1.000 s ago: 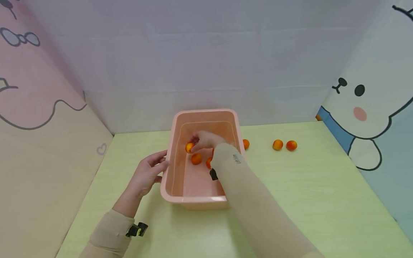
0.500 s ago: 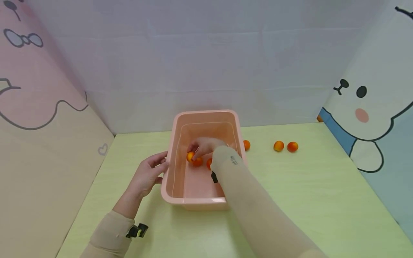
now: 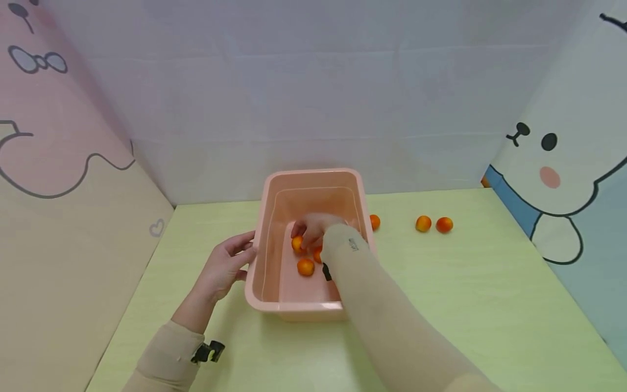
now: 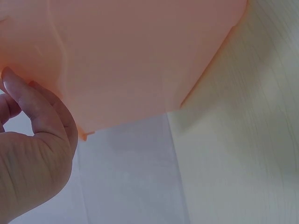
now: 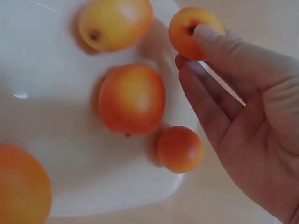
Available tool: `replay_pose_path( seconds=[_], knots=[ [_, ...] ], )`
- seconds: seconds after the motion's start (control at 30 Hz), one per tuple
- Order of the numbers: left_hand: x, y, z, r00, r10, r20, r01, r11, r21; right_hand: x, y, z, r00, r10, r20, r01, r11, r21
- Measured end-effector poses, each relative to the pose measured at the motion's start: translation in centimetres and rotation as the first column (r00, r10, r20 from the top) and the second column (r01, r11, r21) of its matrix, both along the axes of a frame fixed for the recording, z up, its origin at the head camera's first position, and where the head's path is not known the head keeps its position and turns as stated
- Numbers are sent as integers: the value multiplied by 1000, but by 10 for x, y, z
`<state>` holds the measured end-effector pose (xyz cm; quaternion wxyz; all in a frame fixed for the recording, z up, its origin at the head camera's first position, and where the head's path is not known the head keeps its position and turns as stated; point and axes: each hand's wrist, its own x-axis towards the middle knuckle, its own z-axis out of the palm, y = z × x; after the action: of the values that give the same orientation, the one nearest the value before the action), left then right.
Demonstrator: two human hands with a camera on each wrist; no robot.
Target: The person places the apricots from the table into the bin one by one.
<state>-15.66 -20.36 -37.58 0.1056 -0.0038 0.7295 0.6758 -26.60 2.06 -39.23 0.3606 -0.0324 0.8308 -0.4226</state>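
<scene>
My right hand [image 3: 318, 224] is down inside the pink plastic bin [image 3: 303, 306]. It pinches a small orange-yellow fruit [image 5: 187, 35] between thumb and fingers, the stem hollow showing beside the thumb. Around it on the bin floor are several similar fruits: a red-orange one [image 5: 133, 100], a yellow-orange one [image 5: 117, 23] and a smaller red one [image 5: 180, 149]. My left hand [image 3: 226, 268] rests its fingers against the outside of the bin's left rim. The left wrist view shows these fingers [image 4: 42, 107] lightly bent at the wall. The right sleeve hides part of the bin's right side.
To the right of the bin, on the pale green table [image 3: 470, 305], lie a yellow-orange fruit [image 3: 423, 223] and a redder one [image 3: 444, 225]. A further fruit [image 3: 375, 222] sits by the bin's right wall. A pale back wall [image 3: 313, 109] stands behind.
My right hand has moved lower and slightly right inside the bin. A fruit now lies nearer the front of the bin floor, apart from the hand. The left hand stays at the rim.
</scene>
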Motion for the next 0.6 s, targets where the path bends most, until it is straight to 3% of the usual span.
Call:
replay_pose_path(
  seconds=[0.2, 0.23, 0.4, 0.53, 0.6],
  knots=[
    [0, 0, 2, 1000, 7, 10, -7, 1000, -23, 14, 5, 9, 994, -107, 17, 106, 992, 69],
    [0, 0, 3, 1000, 11, 11, -11, 1000, -29, 18, 6, 14, 986, -159, 45, 156, 986, 55],
    [1, 1, 4, 1000, 15, 11, -14, 999, -39, 24, 7, 24, 966, -248, 75, 244, 968, 57],
    [1, 1, 3, 1000, 10, 7, -10, 999, -31, 22, 5, 23, 972, -229, 55, 223, 970, 91],
    [1, 0, 1, 1000, 2, 6, -2, 1000, -25, 17, 5, 16, 992, -126, -1, 126, 985, 115]
  ],
)
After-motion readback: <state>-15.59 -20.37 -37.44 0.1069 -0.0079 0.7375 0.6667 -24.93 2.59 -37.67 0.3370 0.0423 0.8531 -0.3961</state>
